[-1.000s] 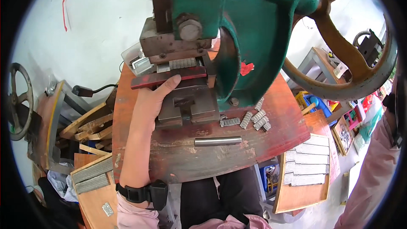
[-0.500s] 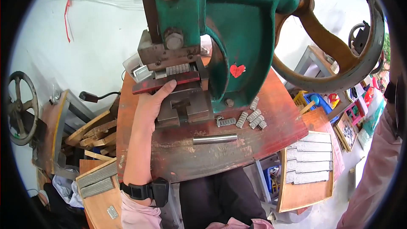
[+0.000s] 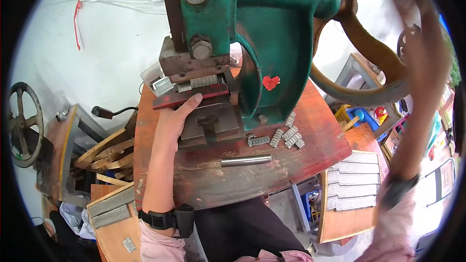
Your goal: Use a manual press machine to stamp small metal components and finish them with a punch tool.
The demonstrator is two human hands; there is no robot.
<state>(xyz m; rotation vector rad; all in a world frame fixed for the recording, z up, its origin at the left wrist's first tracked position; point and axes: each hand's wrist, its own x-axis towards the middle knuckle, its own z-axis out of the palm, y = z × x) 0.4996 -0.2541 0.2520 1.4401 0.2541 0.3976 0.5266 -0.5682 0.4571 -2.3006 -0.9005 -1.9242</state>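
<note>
My left hand (image 3: 175, 116) grips a dark red bar (image 3: 213, 91), thumb on top and its other fingers hidden beneath. Behind that bar, a small ridged metal block (image 3: 204, 81) lies under the ram of a green hand press (image 3: 276, 34). My right hand (image 3: 412, 0) is raised at the upper right by the rim of the press's big handwheel (image 3: 349, 98). Motion smears it, so its fingers cannot be made out. A smooth steel rod (image 3: 246, 160) lies on the worn red bench (image 3: 208, 184), in front of the press.
Several small ridged metal pieces (image 3: 292, 137) lie right of the press base. A wooden tray (image 3: 349, 221) of grey strips stands at the lower right, another tray (image 3: 112, 233) at the lower left. Wood offcuts (image 3: 114, 153) and a second handwheel (image 3: 24, 123) are on the left.
My right arm has swung up from the right edge to the handwheel's rim. The left hand keeps its hold on the red bar, nearly unmoved.
</note>
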